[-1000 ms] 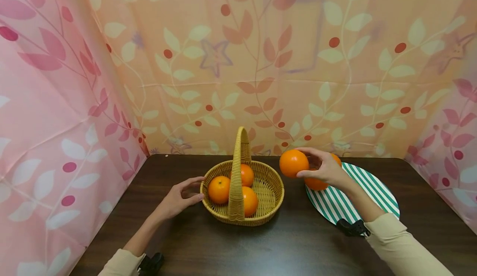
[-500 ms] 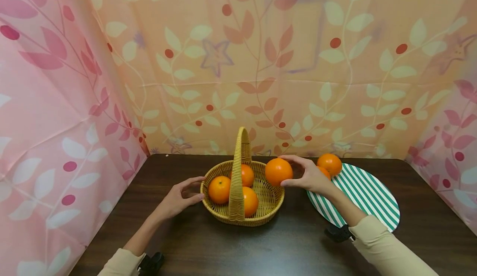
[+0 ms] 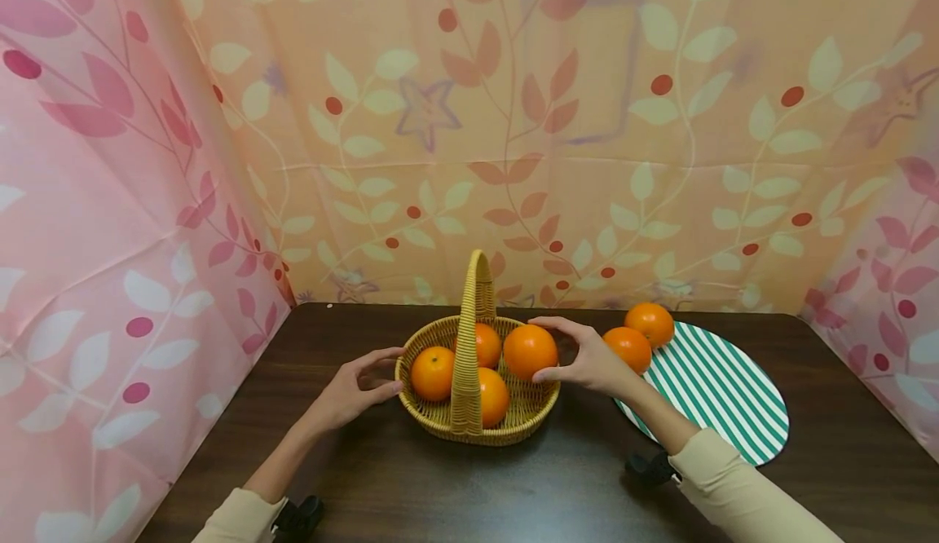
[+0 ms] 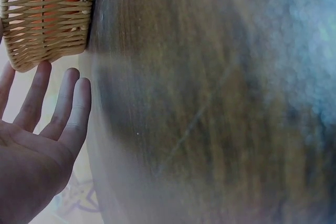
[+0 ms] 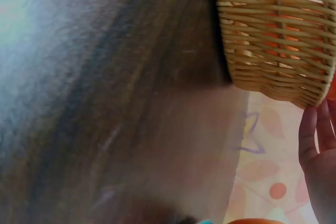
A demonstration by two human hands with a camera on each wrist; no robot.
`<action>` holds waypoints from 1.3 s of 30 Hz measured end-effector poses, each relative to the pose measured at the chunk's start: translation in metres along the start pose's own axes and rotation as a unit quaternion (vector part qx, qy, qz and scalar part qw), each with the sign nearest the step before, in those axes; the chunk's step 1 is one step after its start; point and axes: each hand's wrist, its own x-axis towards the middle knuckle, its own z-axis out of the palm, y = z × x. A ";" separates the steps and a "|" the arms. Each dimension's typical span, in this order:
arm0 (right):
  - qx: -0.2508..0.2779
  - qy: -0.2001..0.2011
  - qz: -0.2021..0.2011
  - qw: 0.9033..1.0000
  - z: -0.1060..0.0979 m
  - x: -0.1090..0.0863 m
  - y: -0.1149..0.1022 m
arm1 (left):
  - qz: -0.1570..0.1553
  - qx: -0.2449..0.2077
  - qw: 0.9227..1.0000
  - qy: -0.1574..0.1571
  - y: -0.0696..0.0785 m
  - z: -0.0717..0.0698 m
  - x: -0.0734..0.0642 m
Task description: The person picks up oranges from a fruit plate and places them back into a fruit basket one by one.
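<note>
A yellow wicker basket (image 3: 530, 412) with a tall arched handle (image 3: 466, 364) stands mid-table in the head view. Inside it lie three oranges, one of them at the left (image 3: 433, 373). My right hand (image 3: 590, 361) holds another orange (image 3: 531, 352) between thumb and fingers, at the basket's right side just over the rim. My left hand (image 3: 352, 388) has its fingertips at the left rim, fingers extended. In the left wrist view these fingers (image 4: 34, 98) touch the wicker side (image 4: 50, 22). The right wrist view shows the right fingers (image 5: 308, 129) beside the basket wall.
On the right lies a round green-and-white striped mat (image 3: 722, 396). Two more oranges, a front one (image 3: 628, 349) and a back one (image 3: 650, 324), sit at its left edge. The dark wooden table (image 3: 469, 494) ends at a floral cloth (image 3: 587, 200) behind.
My right hand has carried the orange leftward and down, from beside the mat to the basket's right side. The left hand has stayed at the rim.
</note>
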 end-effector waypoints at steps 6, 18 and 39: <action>-0.042 -0.005 -0.011 0.999 0.004 -0.001 0.003 | 0.003 0.005 1.000 -0.001 0.000 0.000 0.000; -0.039 0.037 -0.013 0.998 -0.014 -0.009 -0.005 | -0.001 0.013 1.000 0.001 0.001 0.001 0.000; -0.100 0.172 0.045 0.979 -0.095 -0.077 -0.005 | -0.005 0.005 1.000 0.000 0.002 0.001 0.000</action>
